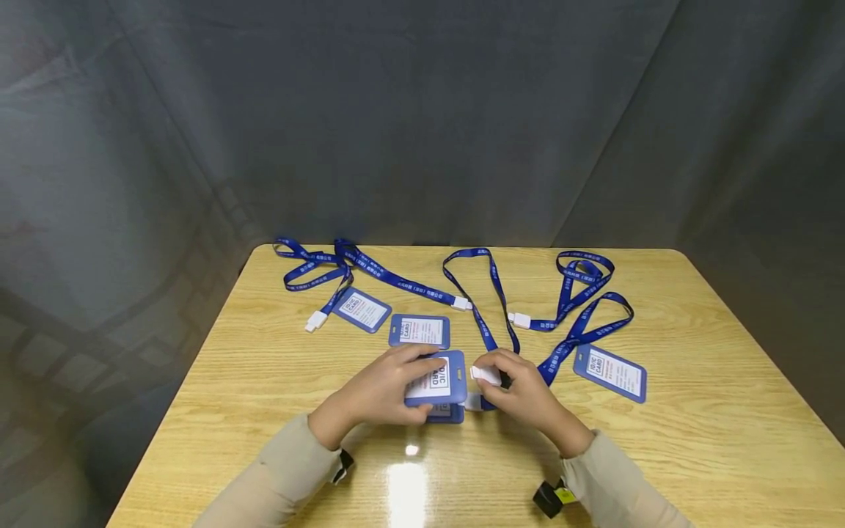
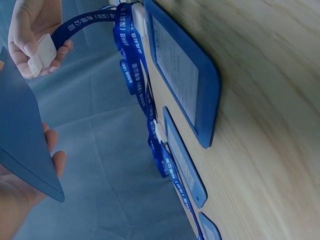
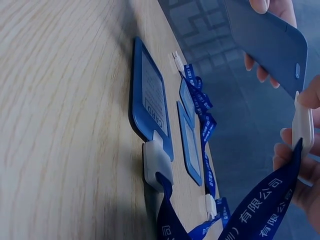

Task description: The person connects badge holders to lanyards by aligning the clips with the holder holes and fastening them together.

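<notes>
Right now, the left hand grips a blue card holder, thumb at its near edge and fingers at its far edge, the slotted end towards the right hand. Just beside that slot, the right hand pinches a white clip with a blue strap running from it. Beneath the left hand, a lower holder lies on the wooden table, joined to a second clip. Two other holders lie beyond the left hand; another, the outer holder, rests right of the right hand. Looped lanyards spread beyond both hands.
</notes>
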`<state>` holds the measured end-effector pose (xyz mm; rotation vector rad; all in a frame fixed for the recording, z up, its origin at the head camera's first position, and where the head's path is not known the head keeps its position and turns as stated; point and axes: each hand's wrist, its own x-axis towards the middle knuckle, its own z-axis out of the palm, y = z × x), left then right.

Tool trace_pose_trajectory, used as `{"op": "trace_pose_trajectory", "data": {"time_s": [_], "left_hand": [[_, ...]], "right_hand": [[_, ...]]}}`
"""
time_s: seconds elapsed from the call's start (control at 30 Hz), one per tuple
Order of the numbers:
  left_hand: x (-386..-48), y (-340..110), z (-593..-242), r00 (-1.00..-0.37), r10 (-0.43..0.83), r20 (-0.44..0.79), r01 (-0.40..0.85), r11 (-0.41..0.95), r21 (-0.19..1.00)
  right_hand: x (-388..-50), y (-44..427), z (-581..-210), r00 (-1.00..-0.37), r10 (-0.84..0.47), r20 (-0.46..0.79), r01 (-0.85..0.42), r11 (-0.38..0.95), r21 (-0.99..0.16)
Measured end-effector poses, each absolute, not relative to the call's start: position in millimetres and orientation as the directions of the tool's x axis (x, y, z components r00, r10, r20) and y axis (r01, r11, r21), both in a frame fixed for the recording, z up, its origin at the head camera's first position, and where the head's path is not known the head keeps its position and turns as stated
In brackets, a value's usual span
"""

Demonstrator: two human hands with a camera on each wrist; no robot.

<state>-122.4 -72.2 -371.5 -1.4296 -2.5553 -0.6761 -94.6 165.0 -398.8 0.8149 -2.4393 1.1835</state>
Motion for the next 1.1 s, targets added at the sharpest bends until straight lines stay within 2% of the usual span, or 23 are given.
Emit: {"op": "trace_pose_trajectory", "data": {"time_s": [0.87, 1.1], "left_hand": [[-120.2, -69.9, -372.8, -0.534, 0.781, 0.325, 0.838, 0.434, 0.331], [-119.4, -69.6, -372.8, -0.536, 0.784, 0.315, 0.836, 0.44, 0.327]], "right_hand": [[-90.9, 161.6, -395.6, -0.743, -0.397, 0.54, -0.67, 0.434, -0.602], [-85.4, 154.9, -383.8, -0.731, -0.398, 0.553, -0.682, 0.436, -0.588]]}}
